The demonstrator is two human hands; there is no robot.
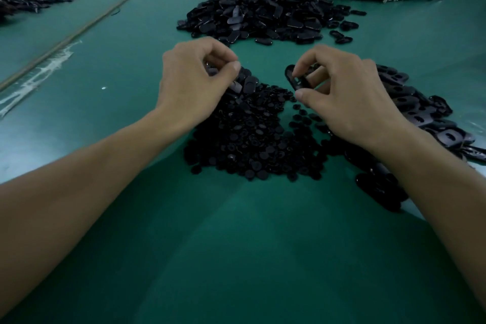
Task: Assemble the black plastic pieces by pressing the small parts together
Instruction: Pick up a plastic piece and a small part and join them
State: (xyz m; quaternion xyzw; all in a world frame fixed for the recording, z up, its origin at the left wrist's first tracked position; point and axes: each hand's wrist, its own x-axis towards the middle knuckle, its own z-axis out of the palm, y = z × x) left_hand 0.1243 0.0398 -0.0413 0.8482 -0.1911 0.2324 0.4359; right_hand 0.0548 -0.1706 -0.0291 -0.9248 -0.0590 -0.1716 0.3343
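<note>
Presently, the left hand [192, 81] is curling its fingers and pinching a small black plastic part [211, 71], mostly hidden, above the heap of small round black plastic pieces [249, 139] on the green table [236, 244]. The right hand [347, 97] is gripping an oval black plastic ring [292, 77] between thumb and curled fingers, apart from the left. Likely risks: the tiny part slipping from the pinch into the heap, or meeting the ring tilted, so that pressing is jamming rather than seating it.
</note>
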